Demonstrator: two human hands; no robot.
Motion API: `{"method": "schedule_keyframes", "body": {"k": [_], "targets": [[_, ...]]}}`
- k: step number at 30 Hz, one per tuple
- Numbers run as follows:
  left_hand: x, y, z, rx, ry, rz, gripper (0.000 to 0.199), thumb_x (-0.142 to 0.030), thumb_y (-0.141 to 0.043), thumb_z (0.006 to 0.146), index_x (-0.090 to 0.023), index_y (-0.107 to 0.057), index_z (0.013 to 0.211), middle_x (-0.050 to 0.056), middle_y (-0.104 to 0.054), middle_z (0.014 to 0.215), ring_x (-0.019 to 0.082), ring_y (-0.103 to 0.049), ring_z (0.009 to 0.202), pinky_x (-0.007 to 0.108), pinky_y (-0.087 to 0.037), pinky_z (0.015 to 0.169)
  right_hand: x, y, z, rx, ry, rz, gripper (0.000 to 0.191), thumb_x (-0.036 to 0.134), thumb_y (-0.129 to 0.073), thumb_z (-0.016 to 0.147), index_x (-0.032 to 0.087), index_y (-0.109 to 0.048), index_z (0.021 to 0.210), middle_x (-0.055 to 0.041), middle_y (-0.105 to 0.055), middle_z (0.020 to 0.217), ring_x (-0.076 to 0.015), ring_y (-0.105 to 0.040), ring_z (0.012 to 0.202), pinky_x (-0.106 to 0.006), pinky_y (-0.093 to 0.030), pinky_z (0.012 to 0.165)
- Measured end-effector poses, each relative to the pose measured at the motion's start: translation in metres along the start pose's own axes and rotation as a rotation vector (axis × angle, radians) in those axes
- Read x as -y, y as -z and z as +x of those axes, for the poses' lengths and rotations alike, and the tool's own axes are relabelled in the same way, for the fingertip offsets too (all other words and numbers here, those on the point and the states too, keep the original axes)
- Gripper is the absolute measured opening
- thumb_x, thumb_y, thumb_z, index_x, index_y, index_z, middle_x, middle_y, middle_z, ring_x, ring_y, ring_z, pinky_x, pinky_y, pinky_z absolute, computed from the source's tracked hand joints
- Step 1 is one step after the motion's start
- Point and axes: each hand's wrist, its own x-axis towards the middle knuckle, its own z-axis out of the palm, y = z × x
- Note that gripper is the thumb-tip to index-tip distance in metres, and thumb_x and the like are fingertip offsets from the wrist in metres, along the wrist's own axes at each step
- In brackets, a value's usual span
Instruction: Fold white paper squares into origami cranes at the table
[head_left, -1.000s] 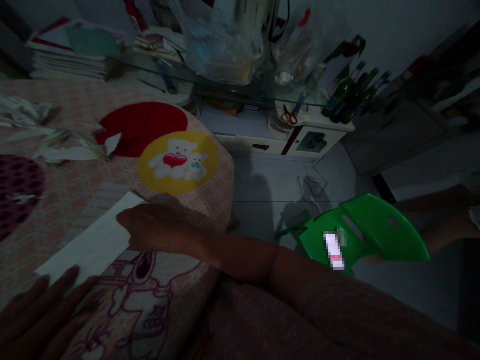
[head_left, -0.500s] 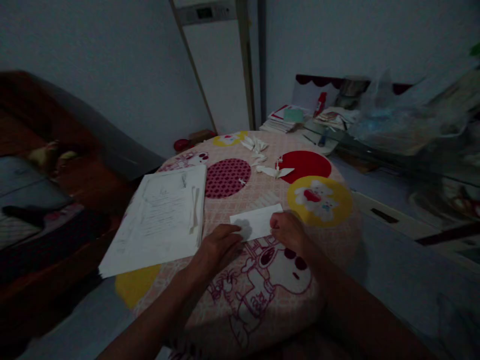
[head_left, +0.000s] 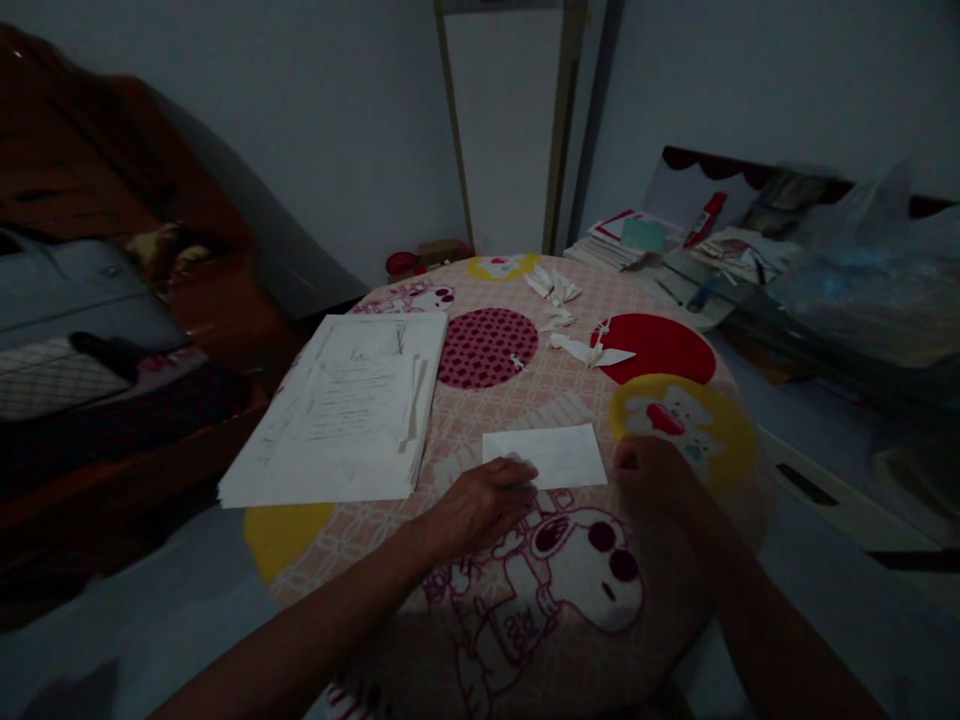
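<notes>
A small white sheet of paper (head_left: 562,452), folded to a rectangle, lies on the patterned tablecloth (head_left: 390,600) in front of me. My left hand (head_left: 484,505) rests on its lower left corner, fingers stretched out and lying over the edge. Just right of the paper, apart from it, is my right hand (head_left: 656,478); its fingers are curled into a fist, with nothing visible in them. Beyond the paper lie a folded paper crane (head_left: 592,350) and another crumpled-looking white paper fold (head_left: 553,286).
A stack of printed papers (head_left: 300,450) covers the table's left side. Booklets (head_left: 611,243), a red tube (head_left: 705,220) and a clear plastic bag (head_left: 862,290) sit on the surface at the right. A bag (head_left: 75,310) rests on wooden furniture at the left.
My right hand has let go of the paper's right edge and moved right, curling up. The left hand has slid further over the paper's lower left. The view has shifted left.
</notes>
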Motion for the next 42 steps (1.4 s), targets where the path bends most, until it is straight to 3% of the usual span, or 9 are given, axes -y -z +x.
{"method": "schedule_keyframes", "body": {"k": [4,8,12,15,19,24,29,35,42], "targets": [[0.009,0.012,0.006,-0.020,0.102,-0.087,0.021,-0.024,-0.053,0.094,-0.016,-0.070,0.084,0.009,-0.071,0.104,0.019,-0.066,0.098,0.034,-0.055,0.087,-0.006,0.013,0.014,-0.103,0.026,-0.009,0.014,0.014,-0.053,0.069,0.017,-0.067,0.067,-0.0057,-0.067,0.066,-0.0161,-0.055,0.060,-0.028,-0.034,0.057],[0.029,0.023,0.027,-0.169,0.288,-0.055,0.024,-0.018,-0.054,0.091,-0.018,-0.067,0.111,0.009,-0.070,0.114,0.021,-0.064,0.107,0.039,-0.053,0.093,0.021,0.010,0.037,-0.100,0.110,0.127,0.014,0.023,-0.056,0.076,0.016,-0.069,0.074,-0.0052,-0.069,0.069,-0.0171,-0.059,0.063,-0.028,-0.036,0.059],[0.041,0.021,0.041,-0.093,0.405,-0.050,0.037,-0.024,-0.064,0.087,-0.018,-0.062,0.124,0.010,-0.068,0.119,0.024,-0.063,0.111,0.041,-0.052,0.096,0.037,0.002,0.054,-0.022,0.055,0.289,0.016,0.022,-0.070,0.063,0.016,-0.071,0.078,-0.0034,-0.068,0.067,-0.0166,-0.060,0.061,-0.027,-0.040,0.058],[0.041,0.015,0.038,-0.053,0.413,-0.044,0.046,-0.034,-0.072,0.081,-0.018,-0.063,0.123,0.011,-0.065,0.125,0.026,-0.060,0.115,0.042,-0.050,0.099,0.032,-0.005,0.059,-0.015,0.009,0.423,0.018,0.021,-0.071,0.059,0.016,-0.070,0.076,-0.0021,-0.068,0.064,-0.0166,-0.061,0.060,-0.026,-0.042,0.055],[0.039,0.009,0.031,-0.043,0.405,0.014,0.049,-0.032,-0.076,0.078,-0.018,-0.062,0.123,0.012,-0.062,0.129,0.027,-0.059,0.117,0.042,-0.049,0.099,0.024,-0.013,0.060,-0.034,0.043,0.463,0.015,0.024,-0.068,0.061,0.018,-0.071,0.075,-0.0001,-0.064,0.058,-0.0159,-0.059,0.055,-0.026,-0.041,0.052],[0.035,0.006,0.031,-0.031,0.384,0.091,0.044,-0.031,-0.072,0.082,-0.019,-0.062,0.123,0.010,-0.065,0.123,0.025,-0.060,0.112,0.040,-0.050,0.097,0.029,-0.019,0.054,-0.172,0.093,0.302,0.022,0.027,-0.066,0.070,0.018,-0.073,0.089,-0.0046,-0.072,0.073,-0.0191,-0.066,0.067,-0.029,-0.048,0.062],[0.028,0.006,0.032,0.002,0.353,0.172,0.040,-0.028,-0.067,0.086,-0.017,-0.062,0.124,0.010,-0.068,0.111,0.025,-0.064,0.102,0.041,-0.052,0.091,0.032,-0.021,0.049,-0.211,0.124,0.192,0.021,0.024,-0.064,0.075,0.018,-0.073,0.092,-0.0074,-0.075,0.082,-0.0208,-0.070,0.074,-0.030,-0.050,0.069],[0.029,0.002,0.030,-0.063,0.369,0.094,0.046,-0.033,-0.068,0.085,-0.018,-0.058,0.128,0.011,-0.065,0.119,0.026,-0.062,0.107,0.041,-0.052,0.092,0.032,-0.021,0.047,-0.242,0.152,0.179,0.019,0.024,-0.059,0.078,0.018,-0.072,0.091,-0.0077,-0.075,0.083,-0.0209,-0.069,0.077,-0.030,-0.050,0.071],[0.029,0.001,0.031,-0.051,0.389,0.094,0.046,-0.031,-0.068,0.084,-0.020,-0.057,0.128,0.010,-0.066,0.115,0.026,-0.062,0.104,0.043,-0.052,0.091,0.037,-0.020,0.044,-0.275,0.124,0.463,0.018,0.028,-0.061,0.074,0.019,-0.071,0.086,-0.0043,-0.072,0.074,-0.0195,-0.067,0.069,-0.029,-0.050,0.065]]}}
